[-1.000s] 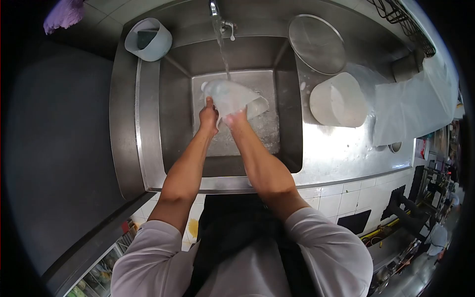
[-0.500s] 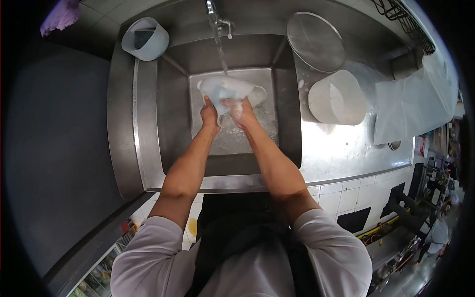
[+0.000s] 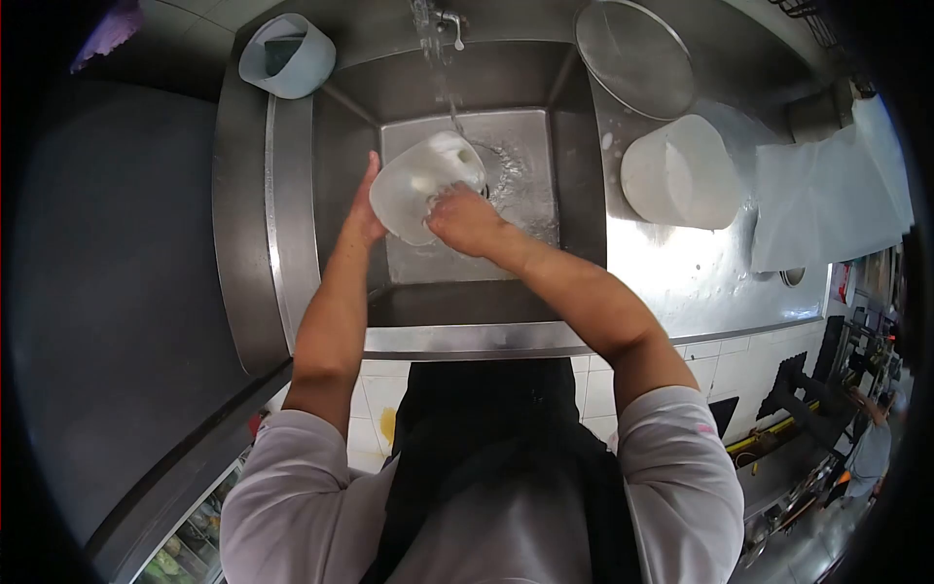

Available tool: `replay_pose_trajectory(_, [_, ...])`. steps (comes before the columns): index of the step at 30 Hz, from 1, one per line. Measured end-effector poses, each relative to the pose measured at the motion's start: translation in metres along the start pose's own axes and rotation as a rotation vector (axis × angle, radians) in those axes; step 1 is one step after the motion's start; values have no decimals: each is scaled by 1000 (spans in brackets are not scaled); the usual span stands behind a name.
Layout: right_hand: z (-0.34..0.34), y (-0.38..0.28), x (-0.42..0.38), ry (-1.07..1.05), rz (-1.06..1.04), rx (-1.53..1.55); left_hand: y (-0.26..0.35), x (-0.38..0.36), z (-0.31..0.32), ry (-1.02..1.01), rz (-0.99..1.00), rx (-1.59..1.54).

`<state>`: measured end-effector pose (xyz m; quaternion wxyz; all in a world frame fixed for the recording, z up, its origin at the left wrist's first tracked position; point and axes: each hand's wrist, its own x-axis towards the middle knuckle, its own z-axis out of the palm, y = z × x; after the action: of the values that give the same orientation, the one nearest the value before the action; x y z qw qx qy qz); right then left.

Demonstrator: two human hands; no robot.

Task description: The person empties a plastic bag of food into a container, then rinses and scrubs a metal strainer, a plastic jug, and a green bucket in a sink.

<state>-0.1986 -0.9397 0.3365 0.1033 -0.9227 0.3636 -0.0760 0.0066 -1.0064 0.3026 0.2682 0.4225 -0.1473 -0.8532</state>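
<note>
A translucent white plastic container (image 3: 404, 190) is held tilted inside the metal sink (image 3: 341, 204), under a stream of running water. Along its left side lies my left hand (image 3: 365, 209), the fingers pressed up against the wall. My right hand (image 3: 465, 219) is closed at its near right edge, with curled, wet fingers. Their tips are blurred by water and motion. Water from the tap (image 3: 449, 29) falls at the far side of the container and splashes over the sink floor.
A white tub (image 3: 292, 83) with something dark inside stands at the back left. On the right counter are a round mesh sieve (image 3: 637, 58), a larger white tub (image 3: 681, 175) and a plastic sheet (image 3: 827, 204). Far right, another person (image 3: 869, 453) stands in the kitchen.
The container has been turned and shifted left and slightly nearer. My left hand has moved left and up along its side; my right hand has changed position on it. The view has shifted slightly.
</note>
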Motion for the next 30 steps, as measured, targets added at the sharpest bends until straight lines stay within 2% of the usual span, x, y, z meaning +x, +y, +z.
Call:
replay_pose_trajectory(3, [-2, 5, -9, -14, -143, -150, 9, -26, 18, 99, -145, 197])
replay_pose_trajectory(6, [2, 3, -11, -1, -193, -73, -3, -30, -15, 43, -199, -69])
replay_pose_trajectory(9, [-7, -3, -14, 51, -268, -31, -47, -31, 0, 64, 225, -110])
replay_pose_trajectory(12, [-1, -1, -21, -11, -289, 165, -67, -13, -5, -49, 144, -381])
replay_pose_trajectory(14, [18, 14, -15, -232, -284, 290, -68, -5, -7, -28, 124, -369])
replay_pose_trajectory(15, [25, 17, -14, -341, -277, 355, -71, -4, -8, -17, 110, -361])
replay_pose_trajectory(18, [13, 11, -11, -416, 84, 795, -60, -24, 29, 48, 119, -282])
replay_pose_trajectory(21, [75, -13, -2, 58, 266, 692, -62, -11, 23, 95, 168, -239])
replay_pose_trajectory(24, [120, -24, 34, 640, 414, 902, -83, 9, 18, 202, 202, -240])
replay_pose_trajectory(27, [80, -27, 41, 487, 585, 840, -77, -25, 76, 307, 254, -199])
replay_pose_trajectory(30, [93, -32, 41, 582, 580, 722, -76, -14, 62, 266, 289, -170])
